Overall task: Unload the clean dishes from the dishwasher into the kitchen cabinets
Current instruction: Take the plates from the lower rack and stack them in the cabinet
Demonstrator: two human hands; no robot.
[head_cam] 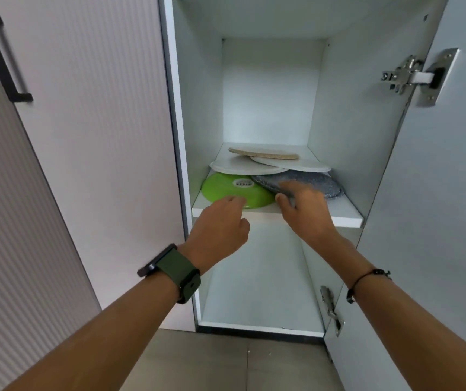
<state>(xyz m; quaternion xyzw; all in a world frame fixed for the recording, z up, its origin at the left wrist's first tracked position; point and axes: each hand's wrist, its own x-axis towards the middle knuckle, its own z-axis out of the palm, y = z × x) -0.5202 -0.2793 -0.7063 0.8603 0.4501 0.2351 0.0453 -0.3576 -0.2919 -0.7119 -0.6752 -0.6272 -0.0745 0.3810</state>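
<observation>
partly hidden grey plate [308,184], right hand [303,208].

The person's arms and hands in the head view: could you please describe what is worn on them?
Both forearms are bare, with no sleeves or gloves showing. The left wrist carries a dark rectangular smartwatch on an olive-green strap. The right wrist wears a thin black cord bracelet with small dark beads. No rings are visible on the fingers.

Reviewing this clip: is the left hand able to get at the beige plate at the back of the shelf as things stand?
Probably yes. The cabinet door is open and the left hand is already at the shelf edge; the beige plate lies topmost with open space above, though reaching means passing over the green plate.
</observation>
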